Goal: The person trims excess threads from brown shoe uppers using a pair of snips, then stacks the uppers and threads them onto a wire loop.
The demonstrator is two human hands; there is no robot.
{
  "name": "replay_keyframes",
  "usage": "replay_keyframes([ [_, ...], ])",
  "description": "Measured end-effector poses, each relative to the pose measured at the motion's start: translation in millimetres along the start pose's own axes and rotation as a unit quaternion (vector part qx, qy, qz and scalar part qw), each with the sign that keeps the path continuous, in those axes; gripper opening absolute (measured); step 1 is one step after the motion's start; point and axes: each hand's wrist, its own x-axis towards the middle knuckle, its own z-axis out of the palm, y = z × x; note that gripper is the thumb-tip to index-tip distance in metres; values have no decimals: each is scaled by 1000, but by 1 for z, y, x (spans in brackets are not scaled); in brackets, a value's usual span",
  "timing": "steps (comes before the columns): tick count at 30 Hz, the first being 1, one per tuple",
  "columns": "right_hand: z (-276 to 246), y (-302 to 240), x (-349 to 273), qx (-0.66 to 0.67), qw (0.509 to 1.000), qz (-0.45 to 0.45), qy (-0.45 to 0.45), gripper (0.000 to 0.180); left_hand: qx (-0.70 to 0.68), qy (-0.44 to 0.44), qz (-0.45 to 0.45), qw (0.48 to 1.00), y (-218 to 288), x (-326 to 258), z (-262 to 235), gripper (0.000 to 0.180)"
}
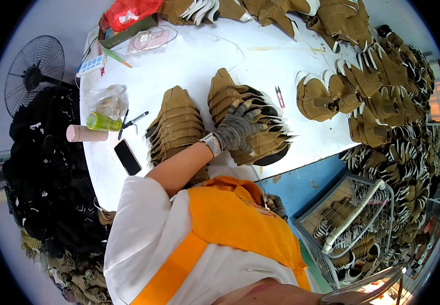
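My left hand, in a grey knit glove with bare fingertips, lies over a stack of brown shoe uppers with white edges. Its fingers are spread across the overlapping pieces. Beside it on the left stands a second row of brown shoe uppers, fanned over one another. My right hand, also gloved, is low at the table's front edge beside the orange apron; its fingers are mostly hidden. Red-handled thread snips lie on the white table to the right of the stack.
More brown uppers cover the table's right end and far edge. At the left are a phone, pens, a pink bottle and a green container. A wire cart stands at the lower right, a fan far left.
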Motion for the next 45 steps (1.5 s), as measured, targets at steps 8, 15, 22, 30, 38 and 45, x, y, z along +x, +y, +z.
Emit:
replay_keyframes([
  [8, 28, -26, 9, -442, 892, -84, 46, 45, 32, -42, -33, 998, 5, 7, -2, 91],
  [15, -70, 0, -110, -637, 719, -60, 272, 68, 29, -14, -28, 999, 6, 5, -1, 92],
  [22, -40, -34, -175, -611, 720, -142, 297, 63, 57, 105, 7, 993, 4, 5, 24, 86],
  [30, 33, -37, -172, -500, 798, -100, 323, 67, -9, -118, 194, 974, 58, -64, 60, 37],
  [38, 53, -70, -186, -545, 746, -83, 373, 63, -607, -283, -191, 718, 86, -90, 89, 44],
  [45, 89, -110, -204, -667, 636, -193, 336, 54, -842, -116, -309, 427, 108, -18, 183, 60],
])
